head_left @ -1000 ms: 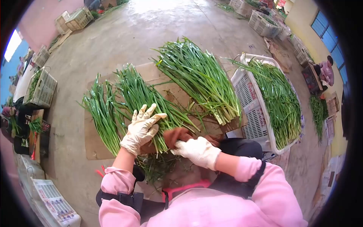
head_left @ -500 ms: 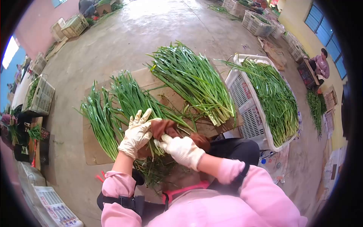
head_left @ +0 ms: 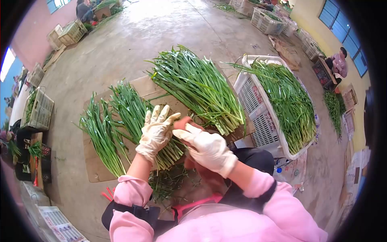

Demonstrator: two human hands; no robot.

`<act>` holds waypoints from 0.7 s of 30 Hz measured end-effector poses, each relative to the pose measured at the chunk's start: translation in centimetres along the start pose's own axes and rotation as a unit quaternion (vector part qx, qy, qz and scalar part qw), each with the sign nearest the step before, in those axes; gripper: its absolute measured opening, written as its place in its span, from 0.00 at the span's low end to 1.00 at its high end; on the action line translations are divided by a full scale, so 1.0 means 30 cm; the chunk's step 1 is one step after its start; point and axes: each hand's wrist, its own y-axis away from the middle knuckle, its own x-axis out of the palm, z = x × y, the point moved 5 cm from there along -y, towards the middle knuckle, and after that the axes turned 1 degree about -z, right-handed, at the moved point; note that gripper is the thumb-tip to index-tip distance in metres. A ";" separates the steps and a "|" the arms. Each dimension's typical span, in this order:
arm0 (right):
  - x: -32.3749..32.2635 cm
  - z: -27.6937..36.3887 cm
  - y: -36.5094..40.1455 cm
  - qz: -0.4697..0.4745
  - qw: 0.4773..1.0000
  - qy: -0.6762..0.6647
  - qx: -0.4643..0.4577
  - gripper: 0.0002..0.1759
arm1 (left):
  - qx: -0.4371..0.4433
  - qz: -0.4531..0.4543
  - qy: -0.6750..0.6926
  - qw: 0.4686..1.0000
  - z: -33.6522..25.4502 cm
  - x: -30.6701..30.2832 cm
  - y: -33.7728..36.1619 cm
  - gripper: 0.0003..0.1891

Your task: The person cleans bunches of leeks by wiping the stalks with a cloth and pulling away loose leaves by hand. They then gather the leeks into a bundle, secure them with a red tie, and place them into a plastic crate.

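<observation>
While the left hand [head_left: 156, 133], fingers spread apart, lay on the middle green bundle [head_left: 130, 101], the right hand [head_left: 212, 150] held a brown cloth [head_left: 183, 122] between clamped fingers; the largest bundle [head_left: 197, 88] lay at the right hand's twelve o'clock, the filled crate [head_left: 261, 128] at its two o'clock.

Cardboard sheet [head_left: 96, 163]: brown paper board; matt;
Gloves [head_left: 155, 136] over the cardboard sheet: thin, rubbery-looking; wrinkled;
Rag [head_left: 184, 122] by the cardboard sheet's near edge: brown cloth; matt;
Leaves [head_left: 193, 82] on the cardboard sheet: smooth; glossy;
Crate [head_left: 248, 98] right of the cardboard sheet: white plastic; smooth;
Floor [head_left: 96, 60] around the cardboard sheet: concrete-like; shiny well beyond it
</observation>
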 end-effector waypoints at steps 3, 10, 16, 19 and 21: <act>0.205 -0.115 0.020 0.145 0.981 0.113 0.060 0.36 | -0.017 0.069 -0.030 0.997 0.036 0.110 0.001 0.29; 0.096 -0.141 0.329 0.247 0.959 0.091 0.105 0.23 | -0.027 0.088 -0.006 0.996 0.016 0.067 0.003 0.28; -0.083 0.020 0.052 -0.027 0.993 0.102 0.048 0.21 | -0.030 0.076 -0.010 0.997 0.019 0.078 0.005 0.27; 0.140 -0.089 -0.003 0.044 0.982 0.185 0.005 0.28 | -0.036 0.110 -0.005 0.993 0.047 0.094 0.010 0.27; 0.219 -0.065 0.091 0.153 0.966 0.210 0.018 0.24 | -0.067 0.091 0.102 0.988 0.057 0.063 0.018 0.26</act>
